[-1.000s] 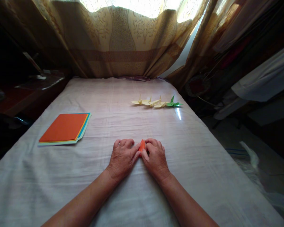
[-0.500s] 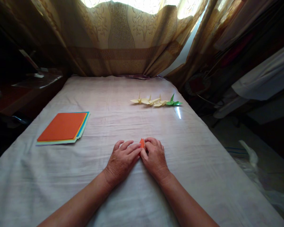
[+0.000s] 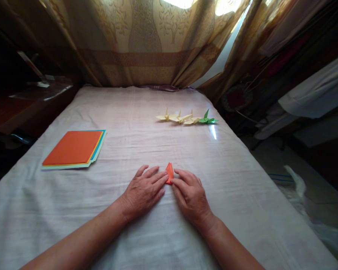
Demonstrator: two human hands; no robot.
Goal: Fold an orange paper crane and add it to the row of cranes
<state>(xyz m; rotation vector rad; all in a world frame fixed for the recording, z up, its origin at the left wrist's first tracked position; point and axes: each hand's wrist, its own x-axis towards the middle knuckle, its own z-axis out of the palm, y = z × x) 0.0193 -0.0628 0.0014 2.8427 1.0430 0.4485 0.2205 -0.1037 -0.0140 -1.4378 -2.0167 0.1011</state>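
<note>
A small piece of folded orange origami paper [image 3: 169, 173], narrow and pointed at its far end, lies on the sheet between my hands. My left hand [image 3: 143, 191] is open and palm down, its fingers spread and a fingertip or two pressing on the paper's left side. From the other side, my right hand [image 3: 192, 195] touches the lower right edge with a fingertip; its fingers are loosely bent and apart, not wrapped round the paper. The near tip of the fold is partly beside the fingers.
At the left lies a stack of square coloured paper [image 3: 73, 147], orange on top. Several folded paper cranes, cream ones [image 3: 180, 118] and a green one [image 3: 207, 119], stand in a row farther back. A curtain [image 3: 145, 67] hangs beyond the white-sheeted surface [image 3: 124, 243].
My right hand has moved back to the right and its fingers have loosened from the orange paper, so more of it shows. My left fingers still rest on it. The view has shifted slightly.
</note>
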